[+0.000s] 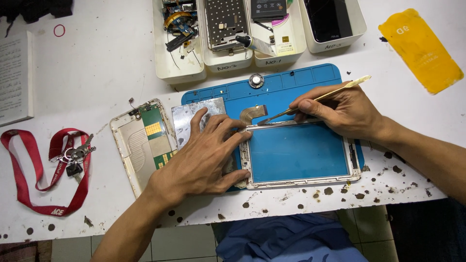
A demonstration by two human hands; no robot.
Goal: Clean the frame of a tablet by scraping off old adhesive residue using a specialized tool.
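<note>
A white tablet frame with an open middle lies on a blue work mat. My left hand presses flat on the frame's left edge and on a silver metal plate beside it. My right hand grips a thin metal spatula tool with a pale handle; its tip touches the frame's top edge near a brown flex cable. A tablet back cover with a green circuit board lies to the left of my left hand.
Several white bins with phone parts stand at the back. A yellow film sheet lies at the right, a red lanyard with keys at the left, a booklet at the far left. A round speaker sits on the mat.
</note>
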